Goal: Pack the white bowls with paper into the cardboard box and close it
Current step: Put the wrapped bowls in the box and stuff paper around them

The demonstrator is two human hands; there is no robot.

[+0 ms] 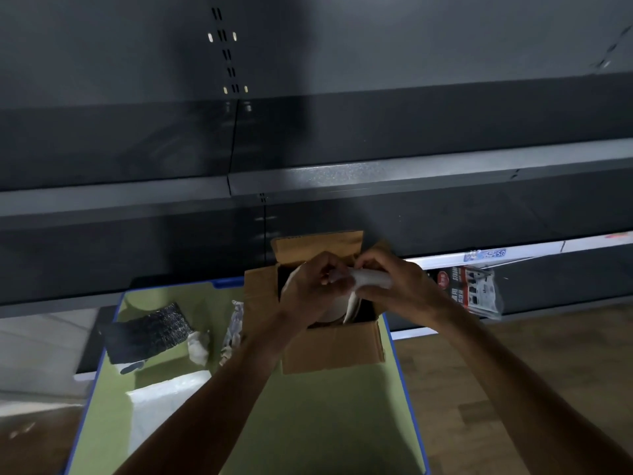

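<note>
An open cardboard box [334,346] stands at the far end of a green table top, its flaps spread outward. Both my hands hover over its opening. My left hand [313,286] and my right hand [394,279] pinch a piece of white paper [371,278] between them; it hangs down into the box. Under the hands, a round pale shape [334,315] shows inside the box; much of it is hidden, so I cannot tell whether it is a bowl.
The green table [325,423] has a blue rim. On its left lie a dark woven mat [147,334], crumpled paper [198,347] and a white sheet [161,402]. Dark metal shelves [342,176] rise behind the box. A packaged item [476,291] hangs at the right.
</note>
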